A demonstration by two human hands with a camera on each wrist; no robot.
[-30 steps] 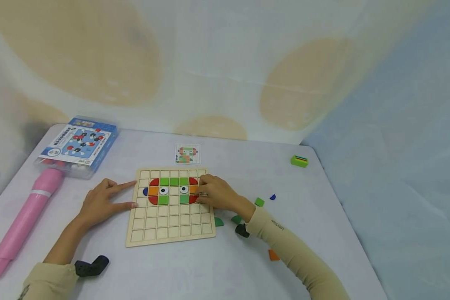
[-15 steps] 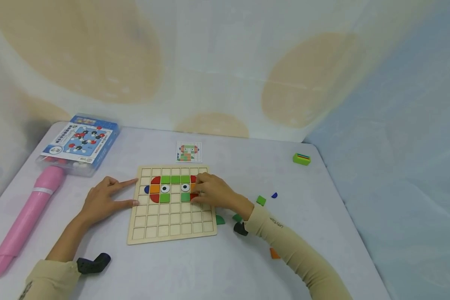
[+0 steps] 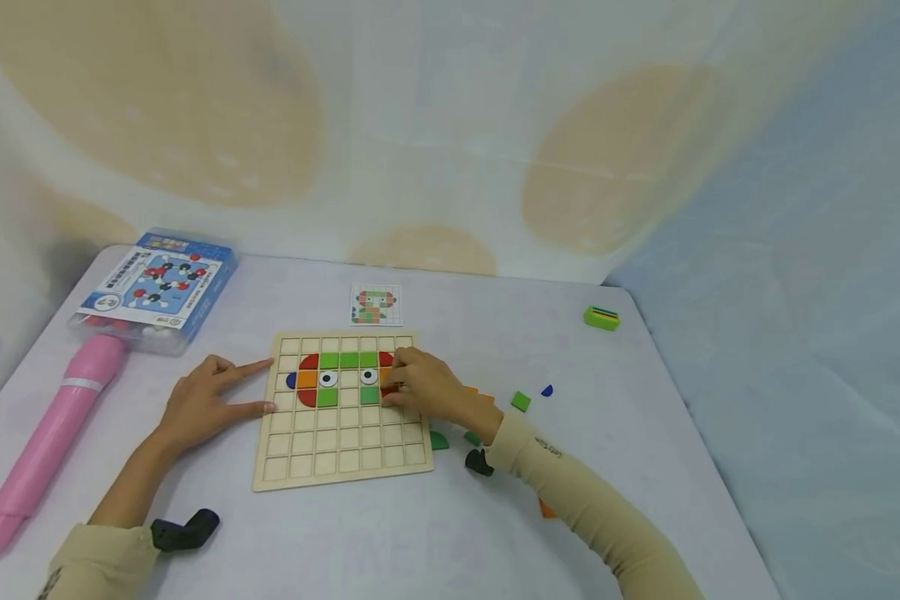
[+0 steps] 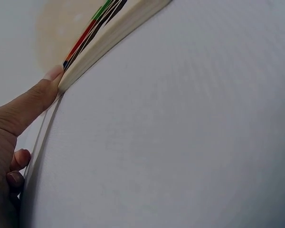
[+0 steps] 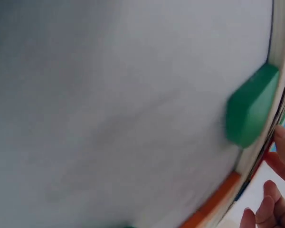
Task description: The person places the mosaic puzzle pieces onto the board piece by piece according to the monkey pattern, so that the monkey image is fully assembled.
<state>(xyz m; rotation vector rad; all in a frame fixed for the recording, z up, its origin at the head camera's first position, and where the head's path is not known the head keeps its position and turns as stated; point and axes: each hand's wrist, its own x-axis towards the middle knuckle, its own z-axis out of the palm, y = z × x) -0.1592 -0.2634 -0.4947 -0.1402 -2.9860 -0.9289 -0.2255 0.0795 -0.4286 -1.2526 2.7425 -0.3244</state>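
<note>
A wooden grid board point(image 3: 322, 467) carries a face of coloured tiles with two eye tiles point(image 3: 328, 379). My left hand point(image 3: 202, 400) rests at its left edge, thumb and index finger stretched out and touching the rim; in the left wrist view the thumb point(image 4: 35, 102) meets the board's edge. Over the face's right side, my right hand point(image 3: 431, 385) pinches a red tile between thumb and finger, and its fingers mostly cover that tile. A dark green piece point(image 5: 251, 107) leans by the board's right edge in the right wrist view.
Behind the board lies a pattern card point(image 3: 377, 304). Right of it are a green square point(image 3: 521, 402), a blue half-round point(image 3: 547, 390) and orange pieces point(image 3: 486, 398). A boxed molecule set point(image 3: 157, 287) and a pink tube point(image 3: 52, 450) lie left; a green block point(image 3: 602, 318) sits far right.
My right hand has shifted slightly left over the face's lower right tiles, covering more of the red one. Orange pieces now show behind its wrist. My left hand stays on the board's edge.
</note>
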